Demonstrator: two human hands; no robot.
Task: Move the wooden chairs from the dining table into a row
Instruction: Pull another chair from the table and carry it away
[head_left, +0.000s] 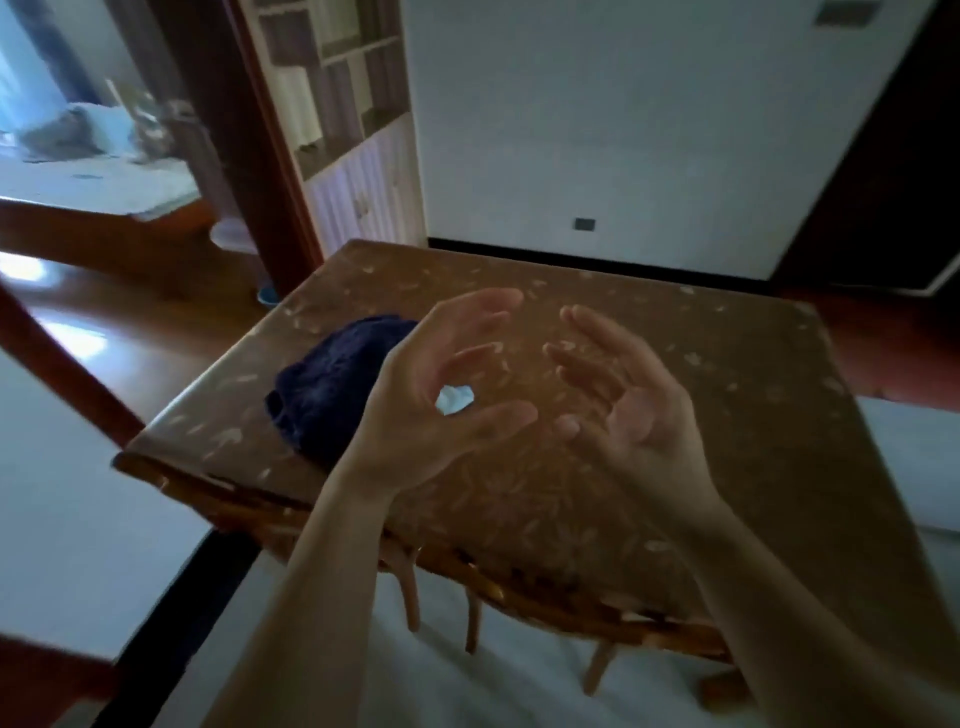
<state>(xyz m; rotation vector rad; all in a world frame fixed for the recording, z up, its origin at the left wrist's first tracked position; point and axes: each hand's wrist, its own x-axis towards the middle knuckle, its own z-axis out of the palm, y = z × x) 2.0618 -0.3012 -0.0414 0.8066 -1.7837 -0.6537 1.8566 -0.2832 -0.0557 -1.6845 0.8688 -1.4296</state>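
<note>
1. The floor is pale tile with a dark strip running across it on the left; farther back it turns to glossy red-brown wood.
2. A white wall fills the upper right, with a dark baseboard along its foot and a small dark socket low on it.
3. The table takes up the middle of the view, seen from above and tilted in the frame. It is covered with a brown cloth bearing a pale leaf pattern, and its wooden edge shows along the near side.
4. A shelf unit stands at the upper left beside a dark red-brown door frame; through the doorway a bright, blurred room shows.
5. Chair legs of light wood show under the near table edge, so one chair is tucked in at the table. Its seat and back are hidden.
6. A red-brown wooden bar slants across the left edge; what it belongs to cannot be told.
7. A dark blue cloth lies bunched on the table's left part, partly behind the left wrist.
8. The left hand hovers above the table, fingers curled and spread, grasping nothing.
9. The right hand hovers just beside it, palm facing the left, fingers loose and released.
10. A small white scrap shows in the gap between the left thumb and fingers; whether it touches the hand cannot be told.
</note>
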